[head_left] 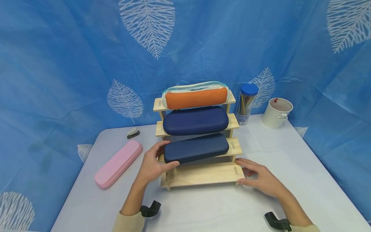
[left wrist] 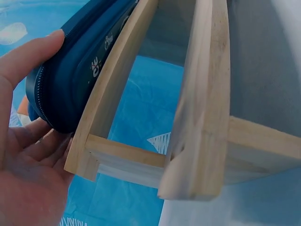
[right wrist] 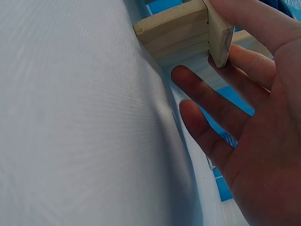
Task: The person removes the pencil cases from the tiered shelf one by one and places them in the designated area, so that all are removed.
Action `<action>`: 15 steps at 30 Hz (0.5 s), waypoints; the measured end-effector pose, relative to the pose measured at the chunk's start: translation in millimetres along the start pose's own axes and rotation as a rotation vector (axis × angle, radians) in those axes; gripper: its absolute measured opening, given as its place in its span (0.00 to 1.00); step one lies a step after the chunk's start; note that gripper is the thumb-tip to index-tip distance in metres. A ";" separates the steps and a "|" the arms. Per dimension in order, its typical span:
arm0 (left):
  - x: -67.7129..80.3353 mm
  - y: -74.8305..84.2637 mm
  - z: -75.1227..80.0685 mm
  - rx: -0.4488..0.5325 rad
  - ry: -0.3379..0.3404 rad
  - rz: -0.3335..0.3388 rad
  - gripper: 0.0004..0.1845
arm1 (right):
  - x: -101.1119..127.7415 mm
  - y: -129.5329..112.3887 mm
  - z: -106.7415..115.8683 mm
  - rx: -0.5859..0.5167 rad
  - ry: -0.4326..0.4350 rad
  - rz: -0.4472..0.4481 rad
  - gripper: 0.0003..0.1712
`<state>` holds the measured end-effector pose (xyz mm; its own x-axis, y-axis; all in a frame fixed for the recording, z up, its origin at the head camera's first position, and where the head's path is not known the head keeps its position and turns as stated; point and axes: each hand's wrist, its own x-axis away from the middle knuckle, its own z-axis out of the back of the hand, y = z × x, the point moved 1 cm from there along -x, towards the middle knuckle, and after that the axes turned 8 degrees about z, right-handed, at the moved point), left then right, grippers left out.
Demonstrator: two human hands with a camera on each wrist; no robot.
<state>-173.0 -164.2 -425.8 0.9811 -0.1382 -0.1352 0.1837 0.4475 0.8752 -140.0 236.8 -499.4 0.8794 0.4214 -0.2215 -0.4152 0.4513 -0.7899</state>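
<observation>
A stepped wooden rack stands mid-table, its lowest step bare. My left hand grips the left end of a dark blue zip pencil case, which lies slightly tilted on the second step from the bottom. In the left wrist view the thumb presses one face of this case, fingers at its other side. At the lowest step's right end, my right hand holds the board between thumb and fingers; the right wrist view shows its two lower fingers extended off the wood.
Higher steps carry a navy case and an orange-and-white pouch. Left of the rack lie a pink case and a small stapler. Behind right stand a blue-lidded jar of sticks and a white bucket.
</observation>
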 end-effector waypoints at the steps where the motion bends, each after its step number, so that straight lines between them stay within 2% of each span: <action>1: 0.0 0.4 0.4 0.000 -0.005 -0.001 0.41 | -0.1 -0.6 0.4 -0.003 0.002 0.003 0.39; 6: 3.9 0.8 3.8 0.000 0.003 -0.005 0.42 | -0.2 -1.5 0.0 0.002 0.006 0.025 0.38; 11: 8.6 1.5 7.1 0.024 0.009 -0.007 0.40 | -0.1 -0.3 -0.4 -0.003 0.007 0.003 0.38; 15: 13.4 13.6 10.0 0.030 0.005 -0.025 0.39 | 0.9 1.7 -0.1 0.002 0.004 0.011 0.38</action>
<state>-158.0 -168.9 -411.1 0.9765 -0.1446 -0.1596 0.2064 0.4175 0.8849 -139.9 237.9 -501.0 0.8758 0.4234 -0.2319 -0.4249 0.4483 -0.7864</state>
